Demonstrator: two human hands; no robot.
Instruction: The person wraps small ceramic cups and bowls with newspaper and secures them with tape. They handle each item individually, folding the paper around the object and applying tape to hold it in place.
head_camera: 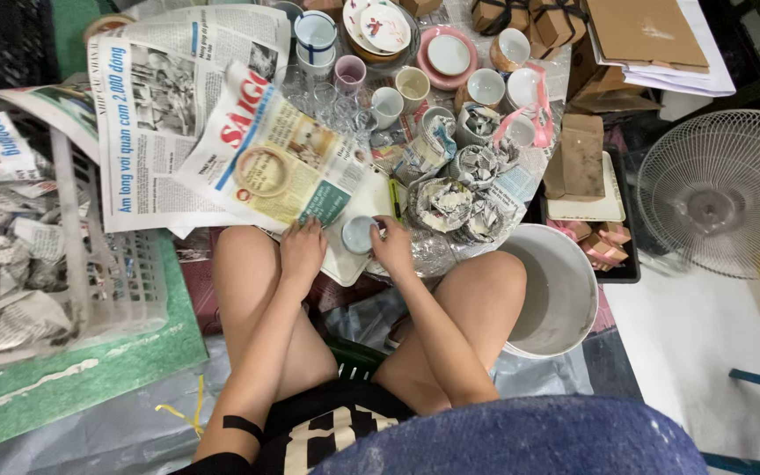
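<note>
We hold a small pale-blue cup (360,235) between both hands, just above our knees. Our right hand (394,247) has its fingers closed on the cup's side — our left hand (301,251) rests flat, fingers released, on a newspaper sheet (274,163). Paper-wrapped bundles (450,204) lie just beyond, a white bucket (556,290) beside.

This looks like a small packing corner of a ceramics shop or home workshop, set up on the floor. Cups and saucers (450,54) stand crowded together, several cups already wrapped in newspaper (440,204). Loose newspaper sheets (169,114) lie spread out, a white crate (107,273) holds crumpled paper, and brown cardboard boxes (556,19) sit beside a standing fan (721,195).
</note>
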